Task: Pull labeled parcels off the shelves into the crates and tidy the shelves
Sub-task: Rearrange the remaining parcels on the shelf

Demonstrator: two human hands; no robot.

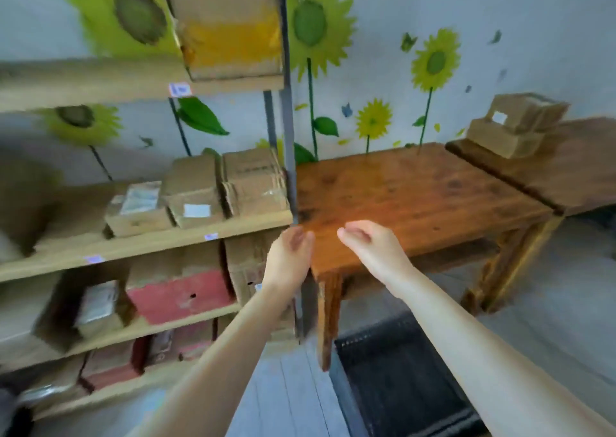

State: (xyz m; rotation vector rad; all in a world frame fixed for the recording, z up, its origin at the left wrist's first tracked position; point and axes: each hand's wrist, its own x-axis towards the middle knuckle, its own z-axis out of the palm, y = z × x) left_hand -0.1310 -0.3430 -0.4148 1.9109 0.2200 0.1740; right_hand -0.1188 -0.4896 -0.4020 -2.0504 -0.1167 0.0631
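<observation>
- Head view, nearest first: 2 bare forearms reach up from the bottom edge. The left hand [293,250] and the right hand [368,241] hang in the air, both empty, fingers loosely curled and grasping nothing, close together over the near corner of the wooden table [416,196].
- Low on the right, under the right forearm, sits a black crate [400,380] on the floor, beside the table leg; nothing can be seen inside it.
- The shelf unit [140,240] stands to the left of the table. Its middle board carries 3 cardboard parcels side by side: a low parcel with a printed label on top [138,208], a box with a white label on its front [196,193], and a plain-looking box [255,181] at the right end beside the metal post.
- Lower boards hold a red-faced box [180,290] and a small labeled parcel [98,306]; a large box [226,26] sits on the top board.
- 2 stacked boxes [518,123], the upper one with a white label, rest on a second table at far right.
- Step in hand, as I judge it: between picks, hands free. The next move calls for reaching left to a labeled parcel on the middle board, then lowering it into the crate.
- Writing: blur leaves every label and the small shelf-edge tags unreadable; no brand can be made out.
</observation>
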